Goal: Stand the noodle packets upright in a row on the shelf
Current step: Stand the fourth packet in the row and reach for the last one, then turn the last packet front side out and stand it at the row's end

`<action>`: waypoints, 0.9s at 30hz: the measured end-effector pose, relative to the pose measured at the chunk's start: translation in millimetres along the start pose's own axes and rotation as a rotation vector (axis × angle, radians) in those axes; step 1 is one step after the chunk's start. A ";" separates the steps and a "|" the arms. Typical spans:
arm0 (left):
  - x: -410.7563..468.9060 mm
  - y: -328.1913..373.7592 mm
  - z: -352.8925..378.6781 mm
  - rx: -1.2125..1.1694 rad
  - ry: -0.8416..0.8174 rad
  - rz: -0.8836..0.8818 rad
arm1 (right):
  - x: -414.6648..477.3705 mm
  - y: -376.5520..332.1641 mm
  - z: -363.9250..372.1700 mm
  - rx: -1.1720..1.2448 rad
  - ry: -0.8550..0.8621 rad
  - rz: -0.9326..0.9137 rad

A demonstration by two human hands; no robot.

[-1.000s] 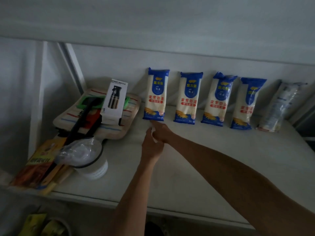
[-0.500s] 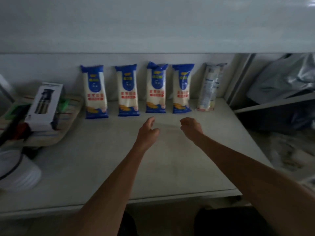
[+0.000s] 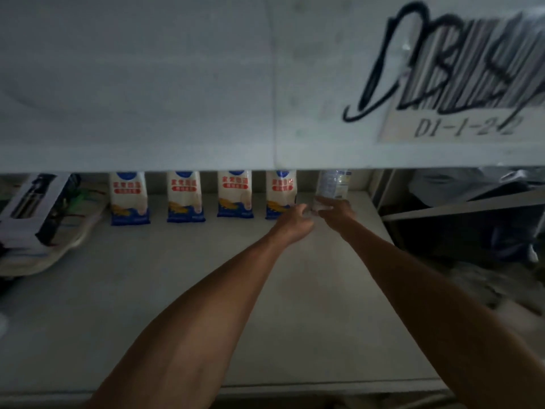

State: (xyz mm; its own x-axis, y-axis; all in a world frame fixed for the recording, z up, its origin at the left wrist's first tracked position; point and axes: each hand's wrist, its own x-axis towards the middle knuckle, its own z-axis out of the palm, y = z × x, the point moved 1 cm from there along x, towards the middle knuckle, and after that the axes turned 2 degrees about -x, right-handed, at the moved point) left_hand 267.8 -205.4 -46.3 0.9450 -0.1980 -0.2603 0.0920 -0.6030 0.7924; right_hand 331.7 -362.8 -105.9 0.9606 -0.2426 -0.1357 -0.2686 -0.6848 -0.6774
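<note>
Both hands at the 5th packet on the shelf

4 blue noodle packets stand upright in a row at the back of the shelf. The right hand grips the clear packet at the row's right end; the left hand, loosely curled, touches its base.

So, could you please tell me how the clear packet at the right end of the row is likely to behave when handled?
The clear packet stands tall on a narrow base, so it probably tips easily. Its glossy film looks slippery and likely crinkles rather than staying stiff. Both the left hand and right hand are at its base, which suggests it needs steadying.
</note>
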 end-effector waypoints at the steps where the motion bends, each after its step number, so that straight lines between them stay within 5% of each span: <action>1: 0.4 3.4 -1.3 0.004 0.003 0.008 | 4.0 -5.3 1.1 -0.097 -0.033 -0.003; 7: -11.8 -6.0 -14.8 0.037 0.015 -0.022 | 1.3 -10.0 10.4 -0.445 -0.022 -0.063; 12: -24.5 -11.9 -11.5 0.049 -0.013 -0.030 | -31.9 -4.0 -2.6 -0.243 0.162 -0.188; 19: -39.8 -2.5 8.7 0.078 -0.081 0.010 | -79.4 -0.6 -15.7 0.077 0.267 -0.083; 27: -50.1 -3.6 19.6 0.196 -0.012 0.144 | -120.2 7.2 -36.1 0.168 0.361 -0.016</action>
State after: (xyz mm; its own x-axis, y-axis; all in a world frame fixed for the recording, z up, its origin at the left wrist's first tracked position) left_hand 214.0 -208.4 -46.9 0.9399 -0.3018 -0.1599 -0.1076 -0.7061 0.6999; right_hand 211.7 -363.4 -68.4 0.8699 -0.4790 0.1180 -0.2101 -0.5761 -0.7900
